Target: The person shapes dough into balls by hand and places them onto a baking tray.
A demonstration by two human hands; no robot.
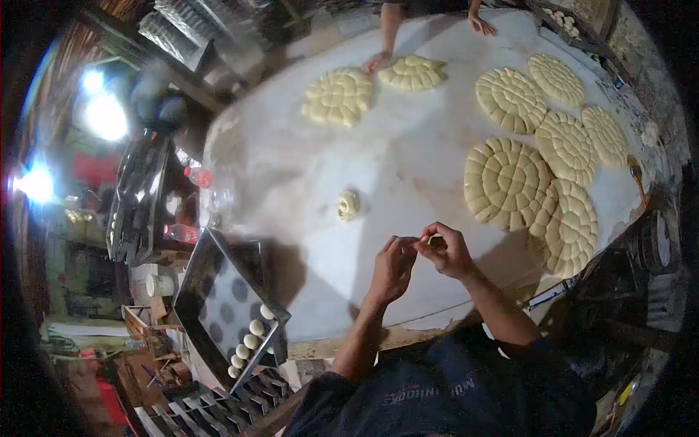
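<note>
My left hand and my right hand meet over the near part of the white table, fingers pinched together. Whatever is between their fingertips is too small to make out. A small lump of dough lies on the table beyond my left hand. To the right of my hands rests a large round of dough, scored into many segments. Another scored round overlaps its near edge, and several more lie behind.
At left, a tilted metal tray holds several dough balls along one side. Across the table, another person's hand touches a dough round. Plastic bottles and metal racks stand left of the table.
</note>
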